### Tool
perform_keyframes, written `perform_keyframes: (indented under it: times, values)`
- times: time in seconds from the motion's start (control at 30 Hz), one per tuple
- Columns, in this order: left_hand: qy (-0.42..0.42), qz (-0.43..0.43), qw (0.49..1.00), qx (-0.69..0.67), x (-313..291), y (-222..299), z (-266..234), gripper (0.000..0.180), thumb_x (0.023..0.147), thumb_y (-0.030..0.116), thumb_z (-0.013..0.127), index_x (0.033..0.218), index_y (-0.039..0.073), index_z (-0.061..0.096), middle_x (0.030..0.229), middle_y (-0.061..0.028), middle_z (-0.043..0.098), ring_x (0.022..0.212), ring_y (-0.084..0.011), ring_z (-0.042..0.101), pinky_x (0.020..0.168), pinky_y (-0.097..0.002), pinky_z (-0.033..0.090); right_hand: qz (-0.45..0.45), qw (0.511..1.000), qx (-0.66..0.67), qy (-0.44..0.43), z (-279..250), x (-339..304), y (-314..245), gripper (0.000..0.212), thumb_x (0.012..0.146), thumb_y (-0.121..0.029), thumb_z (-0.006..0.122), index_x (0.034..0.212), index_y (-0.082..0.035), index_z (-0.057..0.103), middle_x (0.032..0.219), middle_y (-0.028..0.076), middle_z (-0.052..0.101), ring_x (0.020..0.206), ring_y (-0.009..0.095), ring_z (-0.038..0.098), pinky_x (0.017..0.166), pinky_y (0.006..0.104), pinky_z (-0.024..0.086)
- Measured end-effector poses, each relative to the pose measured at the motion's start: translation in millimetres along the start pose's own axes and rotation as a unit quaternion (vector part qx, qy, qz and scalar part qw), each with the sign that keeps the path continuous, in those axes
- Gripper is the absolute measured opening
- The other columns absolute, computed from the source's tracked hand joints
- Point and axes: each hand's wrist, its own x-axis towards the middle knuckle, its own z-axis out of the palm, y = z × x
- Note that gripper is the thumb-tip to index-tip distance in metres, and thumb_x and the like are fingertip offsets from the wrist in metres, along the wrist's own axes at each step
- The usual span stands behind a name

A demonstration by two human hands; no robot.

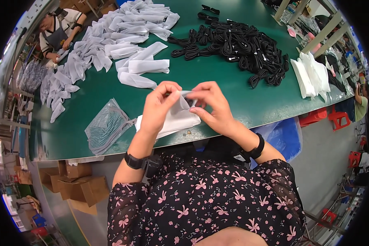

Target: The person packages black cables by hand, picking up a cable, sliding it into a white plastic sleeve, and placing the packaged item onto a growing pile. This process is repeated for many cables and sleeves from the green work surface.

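Observation:
Close in front of me, a translucent white plastic bag [179, 107] is held up between my hands over the table edge. My left hand [156, 107] pinches the bag's rim between thumb and fingers. On the other side my right hand [215, 107] has its thumb and curled, slightly blurred fingers around the bag's mouth. Something dark shows at that mouth, mostly hidden by the fingers. Below them lies a stack of flat white bags [186, 121]. To the left of my left hand rests a clear bag with green striped content [106, 129].
Filled white bags [123, 28] are heaped far left on the green table [233, 96]. Coiled black cables [238, 45] form a pile at far right. More white bags [309, 78] lie at the right edge. A blue lined bin [281, 137] stands below; a co-worker [59, 33] sits far left.

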Motion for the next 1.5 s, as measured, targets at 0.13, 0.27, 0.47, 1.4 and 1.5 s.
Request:
perform_keyframes:
  times: [0.13, 0.27, 0.47, 1.4, 1.5]
  values:
    - [0.030, 0.030, 0.999, -0.020, 25, 12, -10, 0.013, 0.094, 0.013, 0.063, 0.097, 0.001, 0.063, 0.099, -0.0010, 0.060, 0.087, -0.0063, 0.052, 0.076, -0.0222, 0.042, -0.105, 0.988, -0.076, -0.079, -9, 15, 5, 0.040, 0.083, -0.001, 0.071, 0.122, -0.006, 0.063, 0.109, 0.012, 0.054, 0.079, 0.016, 0.060, 0.069, 0.0259, 0.051]
    - [0.229, 0.160, 0.958, 0.066, 58, 27, -68, 0.016, 0.091, 0.011, 0.065, 0.103, 0.000, 0.064, 0.093, -0.0036, 0.063, 0.077, -0.0112, 0.056, 0.070, -0.0254, 0.046, -0.004, 0.925, -0.367, 0.092, -54, 35, 8, 0.034, 0.091, -0.016, 0.066, 0.124, -0.013, 0.064, 0.085, 0.015, 0.064, 0.072, 0.025, 0.064, 0.063, 0.0334, 0.054]
    - [0.090, 0.148, 0.908, 0.382, 6, -7, -30, 0.022, 0.081, 0.009, 0.072, 0.101, 0.002, 0.064, 0.088, -0.0082, 0.060, 0.079, -0.0197, 0.060, 0.071, -0.0300, 0.048, 0.243, 0.690, -0.682, 0.016, -147, -5, 91, 0.041, 0.090, -0.040, 0.064, 0.121, -0.013, 0.061, 0.089, 0.020, 0.063, 0.077, 0.039, 0.065, 0.060, 0.0467, 0.053]
    - [0.045, 0.118, 0.939, 0.320, -43, -47, 13, 0.006, 0.084, -0.002, 0.063, 0.088, -0.002, 0.059, 0.086, -0.0091, 0.058, 0.074, -0.0194, 0.054, 0.067, -0.0290, 0.045, -0.022, 0.953, -0.233, -0.194, -38, -45, 11, 0.036, 0.091, -0.008, 0.061, 0.126, -0.003, 0.056, 0.093, 0.013, 0.057, 0.070, 0.026, 0.056, 0.061, 0.0338, 0.046]
    - [0.010, 0.182, 0.916, 0.356, -44, -39, 17, 0.007, 0.082, -0.003, 0.064, 0.086, 0.000, 0.058, 0.088, -0.0096, 0.057, 0.078, -0.0235, 0.055, 0.069, -0.0318, 0.045, 0.148, 0.970, -0.090, -0.168, -32, -47, 16, 0.027, 0.095, -0.012, 0.056, 0.120, 0.000, 0.056, 0.091, 0.012, 0.059, 0.060, 0.021, 0.052, 0.054, 0.0304, 0.042]
